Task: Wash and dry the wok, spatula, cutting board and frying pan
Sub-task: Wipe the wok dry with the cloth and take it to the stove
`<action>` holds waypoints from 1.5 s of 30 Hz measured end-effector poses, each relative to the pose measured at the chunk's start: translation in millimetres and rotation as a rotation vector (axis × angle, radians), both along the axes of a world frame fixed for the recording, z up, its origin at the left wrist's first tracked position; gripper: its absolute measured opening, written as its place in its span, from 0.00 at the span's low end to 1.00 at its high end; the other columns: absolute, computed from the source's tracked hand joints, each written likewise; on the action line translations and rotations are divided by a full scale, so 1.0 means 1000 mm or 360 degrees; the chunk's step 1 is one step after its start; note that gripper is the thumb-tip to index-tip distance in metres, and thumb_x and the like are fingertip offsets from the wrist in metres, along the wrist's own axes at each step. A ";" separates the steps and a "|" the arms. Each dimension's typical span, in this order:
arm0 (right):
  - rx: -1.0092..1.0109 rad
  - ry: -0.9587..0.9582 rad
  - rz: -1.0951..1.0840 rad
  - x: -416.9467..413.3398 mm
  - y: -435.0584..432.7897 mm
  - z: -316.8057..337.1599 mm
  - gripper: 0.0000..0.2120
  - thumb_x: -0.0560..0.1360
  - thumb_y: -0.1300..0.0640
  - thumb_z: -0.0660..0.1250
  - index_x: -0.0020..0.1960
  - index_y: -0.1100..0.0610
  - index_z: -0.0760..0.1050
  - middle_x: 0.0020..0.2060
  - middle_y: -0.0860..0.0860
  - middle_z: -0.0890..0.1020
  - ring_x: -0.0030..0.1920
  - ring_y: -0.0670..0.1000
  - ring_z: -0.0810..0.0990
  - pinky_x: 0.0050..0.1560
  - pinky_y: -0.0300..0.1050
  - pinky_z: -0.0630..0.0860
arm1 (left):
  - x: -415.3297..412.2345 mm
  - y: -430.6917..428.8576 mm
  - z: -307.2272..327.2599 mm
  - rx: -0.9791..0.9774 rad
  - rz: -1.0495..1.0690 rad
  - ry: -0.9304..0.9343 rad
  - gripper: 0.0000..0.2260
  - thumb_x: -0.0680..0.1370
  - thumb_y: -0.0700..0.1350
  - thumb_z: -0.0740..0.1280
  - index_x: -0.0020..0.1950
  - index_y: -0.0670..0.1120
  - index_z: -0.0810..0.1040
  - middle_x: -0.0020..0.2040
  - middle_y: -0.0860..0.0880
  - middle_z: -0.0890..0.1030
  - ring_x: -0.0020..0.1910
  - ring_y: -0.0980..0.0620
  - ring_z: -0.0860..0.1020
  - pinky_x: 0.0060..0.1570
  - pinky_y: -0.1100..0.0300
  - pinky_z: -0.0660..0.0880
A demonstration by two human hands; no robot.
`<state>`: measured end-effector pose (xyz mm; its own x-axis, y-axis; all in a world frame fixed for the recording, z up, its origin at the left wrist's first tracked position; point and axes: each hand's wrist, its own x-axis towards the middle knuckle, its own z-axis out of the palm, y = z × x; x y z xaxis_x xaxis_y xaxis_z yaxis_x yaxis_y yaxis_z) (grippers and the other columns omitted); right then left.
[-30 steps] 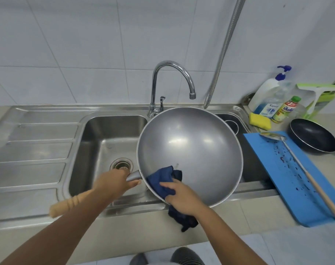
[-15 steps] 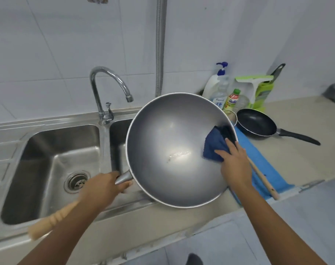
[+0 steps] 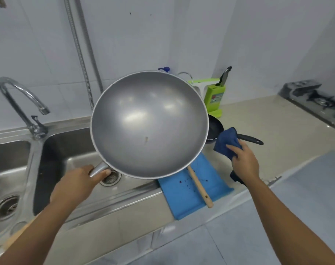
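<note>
currently: wok [image 3: 149,123], centre frame, held over sink [image 3: 67,150] by left hand [image 3: 76,180] gripping its handle; looks wiped dry (one speck remains). right hand [image 3: 243,161], right of centre, clutches blue cloth [image 3: 226,142] apart from the wok. stained cutting board [image 3: 183,196], spatula [image 3: 199,186] and frying pan [image 3: 215,127] likely pending.

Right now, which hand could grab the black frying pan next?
Probably the right hand: it hovers just beside the handle of the black frying pan, though it holds a dark blue cloth. The left hand is busy gripping the round grey metal wok by its handle.
</note>
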<state>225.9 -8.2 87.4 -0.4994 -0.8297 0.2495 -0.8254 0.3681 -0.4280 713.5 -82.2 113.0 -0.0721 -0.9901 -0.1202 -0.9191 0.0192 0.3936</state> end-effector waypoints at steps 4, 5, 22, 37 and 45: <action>0.0385 0.0106 0.0211 -0.032 -0.009 -0.042 0.23 0.75 0.68 0.61 0.66 0.52 0.76 0.74 0.56 0.66 0.68 0.62 0.68 0.57 0.55 0.73 | -0.037 0.004 0.003 0.0026 0.0071 0.0007 0.24 0.74 0.71 0.58 0.39 0.50 0.72 0.32 0.48 0.78 0.33 0.48 0.77 0.35 0.54 0.75; 0.0473 0.0116 0.0239 -0.035 -0.010 -0.053 0.23 0.75 0.67 0.62 0.68 0.53 0.75 0.74 0.57 0.65 0.68 0.63 0.67 0.59 0.55 0.72 | -0.044 0.006 0.004 0.0041 0.0088 0.0021 0.24 0.74 0.70 0.59 0.38 0.49 0.72 0.33 0.47 0.78 0.33 0.48 0.77 0.35 0.55 0.74; -0.0382 -0.1054 -0.0127 0.061 0.012 0.011 0.16 0.82 0.50 0.54 0.63 0.53 0.76 0.51 0.49 0.82 0.53 0.49 0.78 0.53 0.46 0.75 | -0.127 0.001 0.002 0.0119 -0.0014 0.0343 0.24 0.77 0.66 0.59 0.38 0.46 0.72 0.35 0.47 0.80 0.36 0.46 0.77 0.40 0.52 0.73; -0.1528 -0.2141 -0.0507 0.085 0.066 0.067 0.13 0.80 0.65 0.60 0.61 0.51 0.72 0.56 0.52 0.82 0.51 0.52 0.84 0.54 0.49 0.81 | -0.281 0.049 0.011 0.0176 -0.0455 0.0876 0.18 0.79 0.62 0.58 0.41 0.49 0.72 0.40 0.48 0.80 0.42 0.45 0.78 0.43 0.51 0.73; -0.1637 -0.1900 -0.0842 -0.064 0.141 0.086 0.16 0.78 0.69 0.58 0.61 0.57 0.73 0.49 0.53 0.83 0.45 0.55 0.85 0.47 0.48 0.83 | -0.440 0.103 0.003 0.0608 -0.0797 0.1201 0.15 0.80 0.56 0.61 0.45 0.45 0.72 0.39 0.45 0.79 0.35 0.46 0.77 0.36 0.51 0.76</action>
<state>162.3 132.3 173.5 -0.9532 -0.2594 -0.1552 0.2397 -0.3355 -0.9110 273.4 21.2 116.3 -0.6625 -0.7281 -0.1758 -0.3442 0.0875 0.9348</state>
